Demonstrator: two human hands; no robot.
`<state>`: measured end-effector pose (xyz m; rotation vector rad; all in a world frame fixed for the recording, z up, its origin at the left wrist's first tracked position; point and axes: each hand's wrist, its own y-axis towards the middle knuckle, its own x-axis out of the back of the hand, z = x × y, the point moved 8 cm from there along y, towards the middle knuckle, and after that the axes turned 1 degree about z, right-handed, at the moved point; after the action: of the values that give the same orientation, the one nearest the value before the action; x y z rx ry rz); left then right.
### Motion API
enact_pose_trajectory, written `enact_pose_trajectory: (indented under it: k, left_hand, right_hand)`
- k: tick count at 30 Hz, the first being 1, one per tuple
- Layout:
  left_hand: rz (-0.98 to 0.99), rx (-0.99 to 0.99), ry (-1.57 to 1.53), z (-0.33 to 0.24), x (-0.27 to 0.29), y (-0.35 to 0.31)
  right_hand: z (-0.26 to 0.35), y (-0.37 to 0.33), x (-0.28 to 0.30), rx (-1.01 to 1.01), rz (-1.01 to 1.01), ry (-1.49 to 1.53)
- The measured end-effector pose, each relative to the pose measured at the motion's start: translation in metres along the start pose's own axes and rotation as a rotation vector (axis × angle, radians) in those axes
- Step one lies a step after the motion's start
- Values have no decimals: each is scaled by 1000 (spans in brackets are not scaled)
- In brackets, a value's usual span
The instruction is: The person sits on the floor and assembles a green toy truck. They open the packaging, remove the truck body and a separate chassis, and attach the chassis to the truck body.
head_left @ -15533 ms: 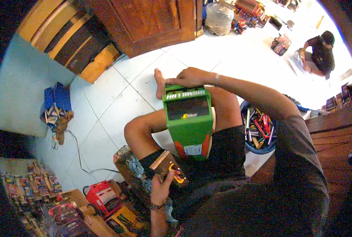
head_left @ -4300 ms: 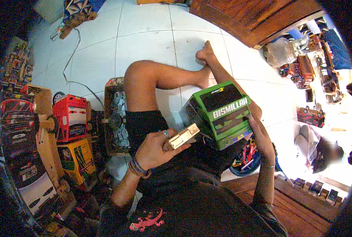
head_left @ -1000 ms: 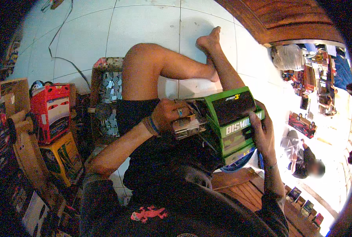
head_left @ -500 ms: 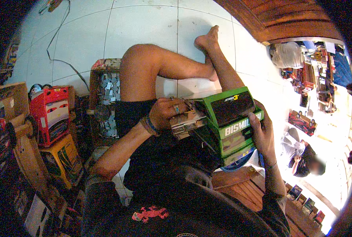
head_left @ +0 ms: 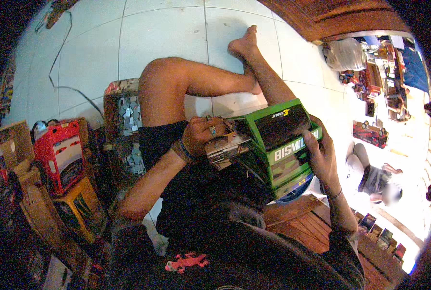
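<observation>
In front of my lap is a green toy bus body [head_left: 289, 126] with dark windows and white lettering. My right hand [head_left: 320, 152] holds its right side, the thumb pressed on the front face. The fingers of my left hand [head_left: 209, 135] are closed around a shiny silver-brown boxy piece [head_left: 226, 153] at the left end of the bus body. Whether this piece is joined to the body or only touches it I cannot tell. Both the inside of the bus body and its underside are mostly hidden.
Left of my bent leg stands a wooden tray [head_left: 110, 104] of small shiny pieces. Further left are a red toy bus body [head_left: 61, 154] and a yellow one [head_left: 82, 208]. At right, another person [head_left: 370, 179] sits near a red toy vehicle [head_left: 370, 134]. A cable [head_left: 53, 72] crosses the tiles.
My view has shifted slightly. Both hands keep their grip, and the green bus body has tilted only a little. The person at right has moved an arm outward.
</observation>
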<state>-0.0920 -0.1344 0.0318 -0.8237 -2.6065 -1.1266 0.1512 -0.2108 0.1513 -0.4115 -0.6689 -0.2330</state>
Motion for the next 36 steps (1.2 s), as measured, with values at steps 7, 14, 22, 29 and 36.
enact_pose_trajectory:
  k: [7, 14, 22, 29, 36]
  left_hand:
    - [-10, -31, -151, 7, -3, 6]
    - [-7, -25, -90, 11, -3, 5]
    - [-20, -41, -180, 22, -10, 8]
    - [-32, 22, -106, 9, 2, -2]
    - [-352, 374, -437, 10, 26, -17]
  right_hand:
    - [3, -5, 1, -103, 68, -23]
    - [2, -5, -1, -174, 73, -24]
    - [-3, 5, 2, -148, 68, -43]
    - [16, -2, 0, -25, 49, 20]
    - [14, 1, 2, 47, 31, -2]
